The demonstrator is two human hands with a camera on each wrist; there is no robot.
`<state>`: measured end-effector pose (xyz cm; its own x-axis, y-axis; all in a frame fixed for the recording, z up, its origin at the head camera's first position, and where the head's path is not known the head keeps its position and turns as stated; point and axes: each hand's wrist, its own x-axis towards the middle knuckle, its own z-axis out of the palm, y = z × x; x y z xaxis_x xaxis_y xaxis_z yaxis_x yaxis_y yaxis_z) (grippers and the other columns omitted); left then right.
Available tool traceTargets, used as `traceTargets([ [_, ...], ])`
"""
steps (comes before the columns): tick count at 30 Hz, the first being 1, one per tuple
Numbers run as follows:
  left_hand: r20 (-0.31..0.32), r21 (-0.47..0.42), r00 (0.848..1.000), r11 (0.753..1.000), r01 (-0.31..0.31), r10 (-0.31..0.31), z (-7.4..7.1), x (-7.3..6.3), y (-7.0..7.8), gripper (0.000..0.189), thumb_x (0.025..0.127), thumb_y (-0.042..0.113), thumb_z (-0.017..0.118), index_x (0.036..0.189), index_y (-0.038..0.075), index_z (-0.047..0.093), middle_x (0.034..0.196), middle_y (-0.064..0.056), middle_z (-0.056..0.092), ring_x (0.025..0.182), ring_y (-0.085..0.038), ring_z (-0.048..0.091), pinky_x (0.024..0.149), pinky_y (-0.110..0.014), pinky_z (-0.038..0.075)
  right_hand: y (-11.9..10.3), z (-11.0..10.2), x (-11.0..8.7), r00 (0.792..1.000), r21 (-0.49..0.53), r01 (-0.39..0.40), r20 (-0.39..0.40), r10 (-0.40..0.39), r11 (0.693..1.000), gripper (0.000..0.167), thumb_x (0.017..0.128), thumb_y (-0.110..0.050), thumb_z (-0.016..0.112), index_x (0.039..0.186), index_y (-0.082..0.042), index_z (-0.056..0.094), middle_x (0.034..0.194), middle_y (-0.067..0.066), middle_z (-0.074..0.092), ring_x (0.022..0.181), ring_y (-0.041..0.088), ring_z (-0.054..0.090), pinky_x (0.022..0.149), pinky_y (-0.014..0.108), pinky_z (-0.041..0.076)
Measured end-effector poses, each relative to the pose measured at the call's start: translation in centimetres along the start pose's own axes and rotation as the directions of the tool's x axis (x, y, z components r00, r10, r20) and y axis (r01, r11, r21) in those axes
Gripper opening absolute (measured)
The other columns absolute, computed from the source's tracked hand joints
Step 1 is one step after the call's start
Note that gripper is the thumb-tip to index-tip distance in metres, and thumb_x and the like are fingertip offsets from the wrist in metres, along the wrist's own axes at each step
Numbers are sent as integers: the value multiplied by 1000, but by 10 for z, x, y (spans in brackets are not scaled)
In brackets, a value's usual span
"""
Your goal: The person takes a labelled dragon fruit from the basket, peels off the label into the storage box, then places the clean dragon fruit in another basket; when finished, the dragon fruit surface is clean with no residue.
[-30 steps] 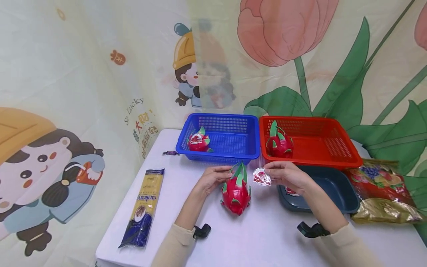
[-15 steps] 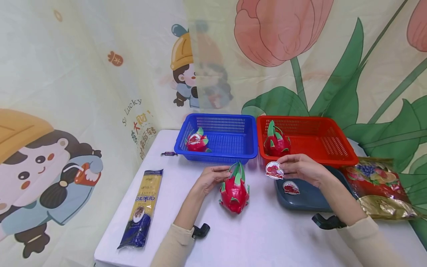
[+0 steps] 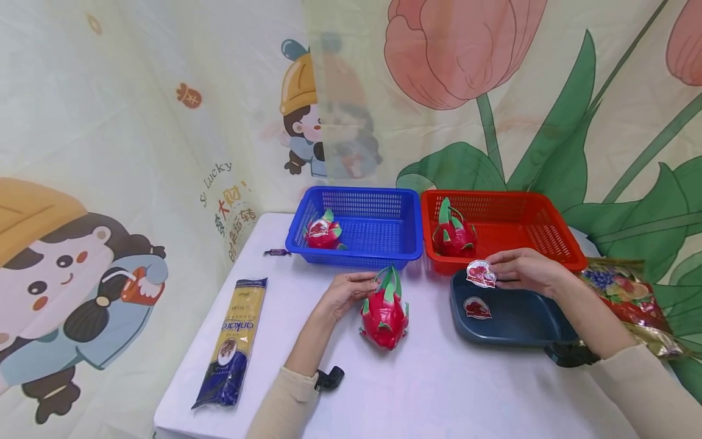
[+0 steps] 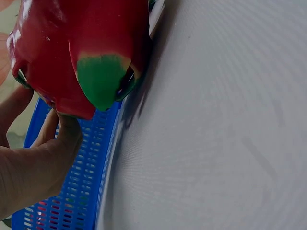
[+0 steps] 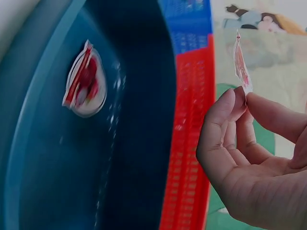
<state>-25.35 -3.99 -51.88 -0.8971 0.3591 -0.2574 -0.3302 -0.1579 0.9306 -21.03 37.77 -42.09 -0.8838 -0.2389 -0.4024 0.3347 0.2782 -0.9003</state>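
Note:
A red dragon fruit [image 3: 386, 320] with green leaf tips stands mid-table, leaves pointing away. My left hand [image 3: 342, 296] holds it beside its leaves; in the left wrist view curled fingers [image 4: 67, 129] meet its underside. Between thumb and fingers, my right hand [image 3: 523, 271] pinches a round red-and-white sticker [image 3: 481, 274], seen nearly edge-on in the right wrist view. That sticker is over the back left part of a dark blue tub [image 3: 521, 320]. Inside the tub lies a second similar sticker [image 3: 477, 308].
Behind stand a blue basket [image 3: 384, 238] holding a stickered dragon fruit [image 3: 323, 236] and a red basket [image 3: 510, 241] with another dragon fruit [image 3: 454, 238]. A pasta packet [image 3: 233, 341] and small wrapped candy [image 3: 277, 252] lie left. A shiny fruit-printed bag [image 3: 625, 292] lies right.
My right hand has carried its sticker rightward, from beside the dragon fruit to over the tub. The left hand and its fruit have stayed in place.

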Motion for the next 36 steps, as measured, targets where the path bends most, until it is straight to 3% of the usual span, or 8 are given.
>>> traceTargets([
  [11, 1, -2, 1000, 1000, -15, 15, 0, -2, 1, 37, 92, 2, 76, 127, -8, 70, 108, -11, 79, 86, -13, 75, 83, -26, 63, 14, -15, -6, 997, -99, -71, -2, 71, 993, 46, 105, -16, 61, 142, 12, 56, 120, 9, 75, 104, 21, 74, 99, 48, 58],
  [17, -15, -7, 1000, 1000, 0, -1, -1, -2, 1, 38, 91, 3, 77, 128, -6, 70, 112, -11, 78, 89, -13, 75, 84, -25, 62, 24, -22, -6, 992, -124, -126, -2, 127, 984, 40, 106, -14, 59, 137, 13, 60, 119, 11, 75, 102, 22, 74, 99, 51, 58],
  [26, -16, -2, 1000, 1000, -7, 7, -2, -3, -1, 38, 92, 3, 77, 127, -8, 70, 113, -13, 78, 90, -13, 75, 85, -26, 62, 37, -28, 0, 987, -233, -162, -20, 161, 959, 33, 103, -8, 56, 126, 14, 66, 109, 12, 77, 91, 22, 73, 90, 48, 63],
  [36, -5, 2, 1000, 1000, 0, 0, -2, -4, 1, 38, 93, 3, 75, 128, -9, 69, 115, -13, 77, 92, -13, 74, 90, -27, 61, 55, -25, 5, 977, -276, -213, -90, 195, 937, 28, 101, -6, 59, 120, 13, 69, 101, 12, 77, 83, 22, 67, 83, 45, 65],
])
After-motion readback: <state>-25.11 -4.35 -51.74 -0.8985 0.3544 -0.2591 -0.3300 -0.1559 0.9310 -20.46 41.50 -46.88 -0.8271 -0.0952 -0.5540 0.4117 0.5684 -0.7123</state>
